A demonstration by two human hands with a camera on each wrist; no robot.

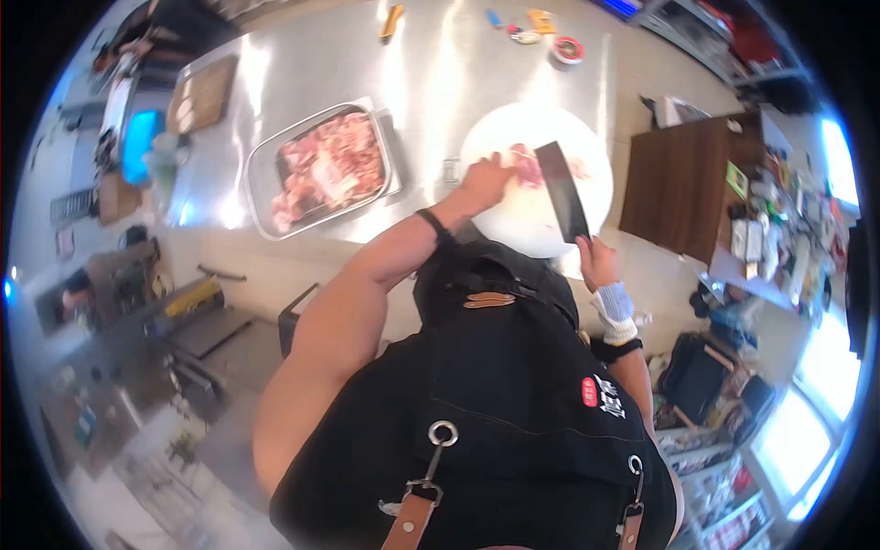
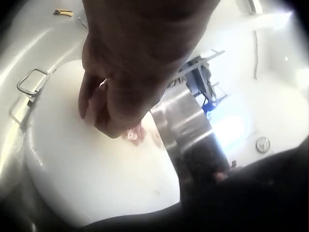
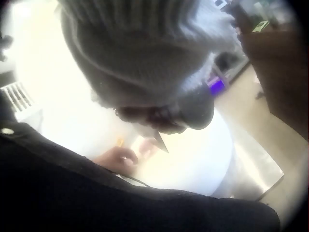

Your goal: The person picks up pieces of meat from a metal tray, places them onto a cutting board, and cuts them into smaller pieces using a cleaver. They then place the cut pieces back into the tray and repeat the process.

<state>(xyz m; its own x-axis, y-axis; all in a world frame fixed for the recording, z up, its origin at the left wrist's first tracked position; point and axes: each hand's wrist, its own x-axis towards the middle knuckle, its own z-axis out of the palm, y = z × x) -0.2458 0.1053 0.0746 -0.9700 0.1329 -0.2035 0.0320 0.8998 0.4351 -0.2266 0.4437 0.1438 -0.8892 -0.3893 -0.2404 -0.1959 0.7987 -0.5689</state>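
A small piece of raw meat [image 1: 525, 169] lies on a round white cutting board [image 1: 495, 229]. My left hand [image 1: 488, 183] comes in from the left, its bent fingers holding the meat's near side against the board. Part of that meat [image 2: 135, 135] shows past the fingers in the left wrist view. My right hand [image 1: 598, 262] grips the handle of a broad cleaver [image 1: 563, 191], whose blade slants over the board just right of the meat. In the right wrist view a knitted cuff covers most of the right hand, with the blade's pointed corner [image 3: 162, 143] showing below it.
Left of the board stands a metal tray [image 1: 392, 165] heaped with raw meat pieces. A yellow cutter [image 1: 391, 22] and a small round red-rimmed tub [image 1: 568, 50] lie at the steel table's far side. A brown cabinet [image 1: 674, 183] stands to the right.
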